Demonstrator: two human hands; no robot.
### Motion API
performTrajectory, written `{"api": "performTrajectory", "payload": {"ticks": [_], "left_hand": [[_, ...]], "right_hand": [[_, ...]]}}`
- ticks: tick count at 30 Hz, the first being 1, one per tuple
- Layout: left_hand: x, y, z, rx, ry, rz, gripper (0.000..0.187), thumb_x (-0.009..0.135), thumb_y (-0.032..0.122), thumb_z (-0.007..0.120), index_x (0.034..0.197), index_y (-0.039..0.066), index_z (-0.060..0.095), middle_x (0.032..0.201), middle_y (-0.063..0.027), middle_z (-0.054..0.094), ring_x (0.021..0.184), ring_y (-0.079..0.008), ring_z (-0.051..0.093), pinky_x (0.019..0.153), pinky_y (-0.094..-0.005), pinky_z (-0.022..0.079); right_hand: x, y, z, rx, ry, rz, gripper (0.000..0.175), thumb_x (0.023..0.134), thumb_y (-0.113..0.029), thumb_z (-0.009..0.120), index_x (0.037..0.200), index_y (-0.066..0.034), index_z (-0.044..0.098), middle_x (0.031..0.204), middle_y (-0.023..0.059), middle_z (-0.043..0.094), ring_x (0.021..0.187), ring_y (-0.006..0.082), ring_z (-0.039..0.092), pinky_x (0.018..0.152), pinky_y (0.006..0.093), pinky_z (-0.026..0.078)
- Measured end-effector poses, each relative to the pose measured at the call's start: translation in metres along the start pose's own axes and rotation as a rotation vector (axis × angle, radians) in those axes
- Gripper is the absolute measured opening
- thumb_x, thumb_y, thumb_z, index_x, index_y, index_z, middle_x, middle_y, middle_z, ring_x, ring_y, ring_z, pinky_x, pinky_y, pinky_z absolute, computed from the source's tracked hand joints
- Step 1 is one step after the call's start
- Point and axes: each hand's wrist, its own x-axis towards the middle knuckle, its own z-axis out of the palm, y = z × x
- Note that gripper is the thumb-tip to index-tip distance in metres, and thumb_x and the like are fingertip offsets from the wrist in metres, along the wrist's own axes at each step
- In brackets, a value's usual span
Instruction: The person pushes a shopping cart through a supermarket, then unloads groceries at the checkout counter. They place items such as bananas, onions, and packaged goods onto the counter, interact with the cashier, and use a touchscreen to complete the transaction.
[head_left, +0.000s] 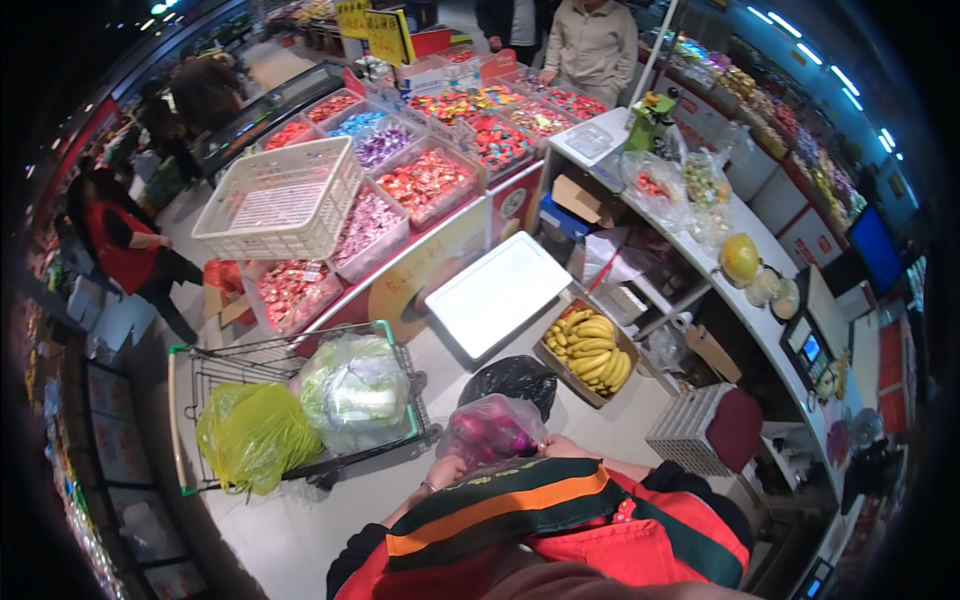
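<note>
A clear plastic bag of round purple-red produce (495, 431), which looks like onions, hangs in front of my apron. My left hand (447, 471) grips its left side, and my right hand (559, 446) has its right edge. Part of the bag's lower end is hidden by the apron. Just beyond it lies a black plastic bag (514, 375) on the floor. To the left stands a wire shopping cart (255, 349) that carries a yellow-green plastic bag (259, 435) and a clear bag of leafy green vegetables (360, 394).
A cardboard box of bananas (589, 349) and a white foam box (499, 292) stand ahead. Bins of wrapped candy (427, 180) hold up a cream plastic crate (277, 199). At right, a counter (694, 244) bears bagged fruit and a pomelo (739, 259). People stand behind the candy; another person (131, 247) is at left.
</note>
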Motion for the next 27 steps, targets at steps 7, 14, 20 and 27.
{"api": "performTrajectory", "payload": {"ticks": [7, 14, 20, 27], "left_hand": [[0.008, 0.083, 0.000, -0.135, -0.128, -0.228, 0.013, 0.070, 0.016, 0.060, 0.074, 0.005, 0.063, 0.069, -0.0040, 0.058, 0.064, -0.0137, 0.053, 0.056, -0.0287, 0.041], [0.016, 0.143, 0.037, -0.002, -0.106, -0.037, 0.017, 0.066, 0.015, 0.057, 0.067, 0.000, 0.065, 0.064, -0.0110, 0.061, 0.056, -0.0204, 0.057, 0.051, -0.0333, 0.042], [0.017, 0.207, 0.043, -0.223, -0.049, 0.081, 0.006, 0.069, 0.004, 0.059, 0.064, 0.004, 0.059, 0.061, -0.0025, 0.056, 0.054, -0.0100, 0.051, 0.050, -0.0268, 0.039], [-0.058, 0.283, -0.033, -0.469, -0.069, 0.307, 0.009, 0.077, 0.008, 0.057, 0.067, 0.009, 0.056, 0.065, 0.0034, 0.054, 0.058, -0.0042, 0.046, 0.055, -0.0197, 0.035]], "right_hand": [[-0.049, 0.010, 0.037, 0.390, 0.201, 0.013, 0.013, 0.079, 0.002, 0.054, 0.089, -0.0012, 0.062, 0.078, 0.0026, 0.062, 0.072, 0.0122, 0.057, 0.067, 0.0273, 0.045], [-0.100, 0.015, 0.024, 0.368, 0.413, 0.053, 0.006, 0.078, 0.000, 0.052, 0.077, 0.0001, 0.057, 0.072, 0.0067, 0.060, 0.068, 0.0171, 0.057, 0.066, 0.0285, 0.046], [-0.117, -0.024, -0.030, 0.424, 0.521, -0.256, 0.009, 0.073, -0.009, 0.051, 0.069, -0.0033, 0.058, 0.065, 0.0040, 0.058, 0.063, 0.0117, 0.051, 0.062, 0.0250, 0.038], [-0.170, -0.188, -0.053, 0.294, 0.421, -0.785, 0.009, 0.068, -0.012, 0.049, 0.064, -0.0043, 0.050, 0.061, 0.0022, 0.050, 0.057, 0.0114, 0.045, 0.056, 0.0236, 0.034]]}}
